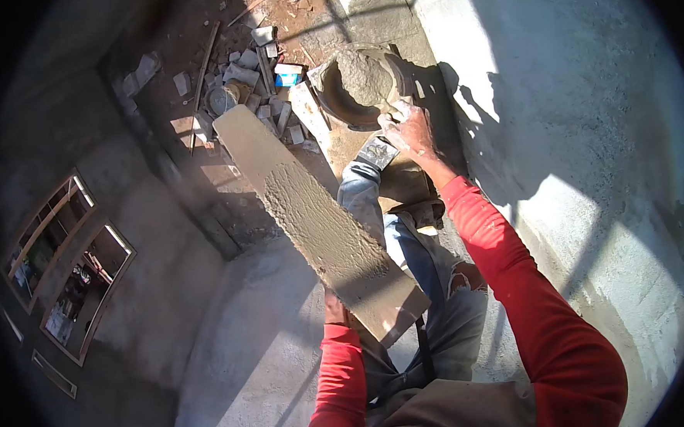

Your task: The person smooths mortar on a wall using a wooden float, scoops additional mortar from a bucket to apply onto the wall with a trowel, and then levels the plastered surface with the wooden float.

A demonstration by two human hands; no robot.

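Head view: long mortar-smeared board point(323, 222) slants across centre; left hand point(335, 309) under lower end, fingers hidden, cannot tell grip. Right hand point(409, 130) at near rim of mortar-filled bucket point(339, 102), fingers curled, grip unclear.

A person's left hand point(334, 308) supports a long board point(388, 307) smeared with grey mortar point(323, 218); the right hand point(409, 129) is at the rim of a round basin point(336, 105), near scattered rubble point(243, 73).
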